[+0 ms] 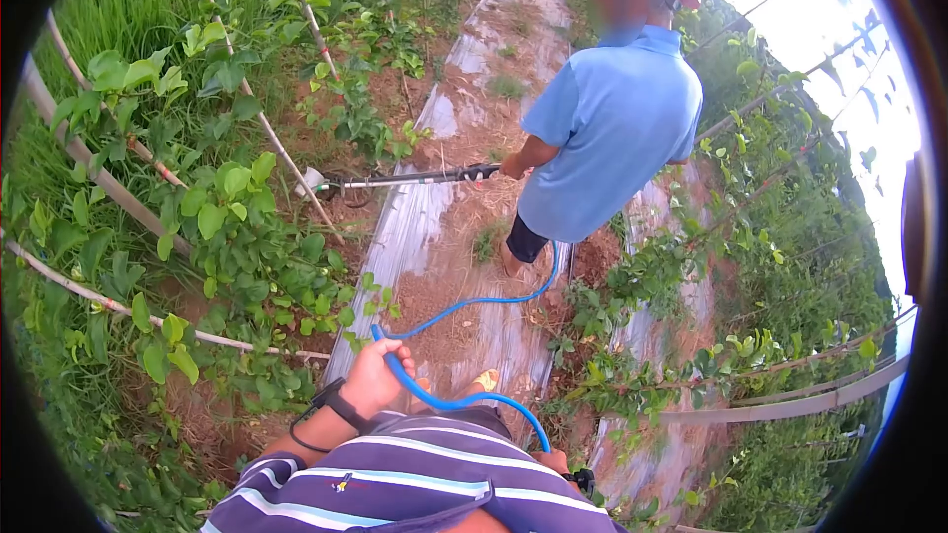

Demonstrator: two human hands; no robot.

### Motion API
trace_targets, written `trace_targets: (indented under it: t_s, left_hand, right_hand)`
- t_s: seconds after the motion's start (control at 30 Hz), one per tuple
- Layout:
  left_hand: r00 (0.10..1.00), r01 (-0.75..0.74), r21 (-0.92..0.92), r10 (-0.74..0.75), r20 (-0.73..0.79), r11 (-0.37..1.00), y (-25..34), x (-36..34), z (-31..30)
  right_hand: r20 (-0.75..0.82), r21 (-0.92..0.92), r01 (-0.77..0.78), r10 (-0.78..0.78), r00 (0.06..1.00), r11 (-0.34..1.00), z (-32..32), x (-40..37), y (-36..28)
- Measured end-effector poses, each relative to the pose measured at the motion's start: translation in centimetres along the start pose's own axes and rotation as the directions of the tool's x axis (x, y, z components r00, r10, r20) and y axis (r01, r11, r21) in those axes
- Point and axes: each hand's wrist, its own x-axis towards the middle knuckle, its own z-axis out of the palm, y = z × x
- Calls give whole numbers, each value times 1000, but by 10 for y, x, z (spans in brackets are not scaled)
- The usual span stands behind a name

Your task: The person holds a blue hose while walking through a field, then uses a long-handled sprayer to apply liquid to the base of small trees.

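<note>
**Hose in hand, spraying under way partway down the row**

Closest in, just ahead of the striped shirt [415, 479], the left hand [373, 375] is curling its fingers around the blue hose [464, 304] and gripping it firmly. From that fist the hose is arching back to the right hand [553, 460] at the hip. Only a sliver of that hand is showing, so I cannot tell whether it is gripping.

Beyond the left hand the hose is lying in a slack curve over bare soil and the grey plastic sheet [395, 237], running to the feet of a co-worker [612, 128]. That person is pointing a spray lance [415, 178] at the leafy vines [227, 217] on the slanted poles to the left.

The work looks mid-course. The hose is paid out with slack to spare and the lance is aimed at the left row. The bed is stretching on past the co-worker, and the vines on the right are not being sprayed. Which plants are already treated cannot be told.
</note>
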Motion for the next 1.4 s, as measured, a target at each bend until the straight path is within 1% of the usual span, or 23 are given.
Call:
trace_targets:
  t_s: [0.07,0.13,0.2,0.33,0.4,0.47,0.5,0.53,0.6,0.63,0.7,0.73,0.77,0.8,0.83,0.87,0.9,1.03,1.1,1.23,1.3,1.33,1.4]
  left_hand:
    - [999,14,10,-14,30,1000,2,-7,8]
    - [998,24,-42,-21,60,999,0,7,-1]
    - [996,46,-32,-44,79,998,1,13,5]
    - [995,53,-8,-52,88,999,-3,19,11]
    - [992,58,-14,-56,109,998,-5,22,16]
    - [995,53,-11,-52,90,999,-7,25,22]
    - [995,49,-18,-48,93,999,-9,29,23]
    - [996,44,-45,-41,74,998,-10,31,24]
    - [993,41,-40,-36,108,998,-8,35,30]
    - [995,15,-41,-11,96,999,-7,36,33]
    - [996,-41,-43,45,80,998,-4,42,40]
    - [997,-35,-63,39,70,997,-1,44,47]
    - [997,-43,-77,47,56,996,1,48,53]
    - [997,-48,-87,53,48,995,3,52,59]
    - [998,-58,-92,61,30,994,5,55,63]
    - [995,-61,-122,69,68,991,8,60,69]
    - [991,-63,-150,79,106,987,11,64,75]
    - [989,-88,-175,107,104,981,14,63,106]
    - [991,-51,-143,67,113,988,12,56,127]
    - [986,-84,-143,103,127,986,12,49,160]
    - [967,-107,-159,139,213,982,18,43,168]
    - [967,-111,-152,142,214,982,22,39,171]
    - [961,-151,-169,185,207,974,28,31,171]
  right_hand:
    - [-8,56,-24,24,1000,998,-5,1,-2]
    - [-19,109,-76,78,997,991,-9,-4,0]
    - [-7,178,-44,46,999,983,-16,-11,-5]
    - [-79,117,-76,86,993,990,-24,-14,-5]
    - [-112,83,64,-55,992,994,-27,-4,13]
    - [-137,-51,12,-19,990,999,-23,23,40]
    - [-140,14,6,-4,990,1000,-26,26,41]
    - [-127,-16,3,-5,992,1000,-33,23,35]
    - [-231,240,71,-14,973,968,-52,2,-18]
    - [-144,361,30,24,989,932,-62,4,-37]
    - [-149,422,99,-39,988,901,-83,43,-57]
    - [-176,527,149,-64,982,836,-91,42,-88]
    - [-193,519,177,-87,977,836,-102,45,-120]
    - [-168,565,200,-125,978,801,-114,49,-144]
    - [-205,543,248,-160,966,802,-124,64,-158]
    - [-240,534,237,-123,963,812,-134,48,-197]
    - [-219,527,221,-120,968,820,-148,61,-213]
    - [-285,622,318,-172,943,716,-212,109,-269]
    - [-358,617,414,-230,905,669,-244,120,-307]
    - [-489,449,593,-372,789,668,-310,141,-373]
    - [-474,419,613,-415,777,669,-317,144,-386]
    - [-465,392,633,-450,762,667,-317,145,-390]
    - [-414,402,617,-467,782,676,-288,150,-374]
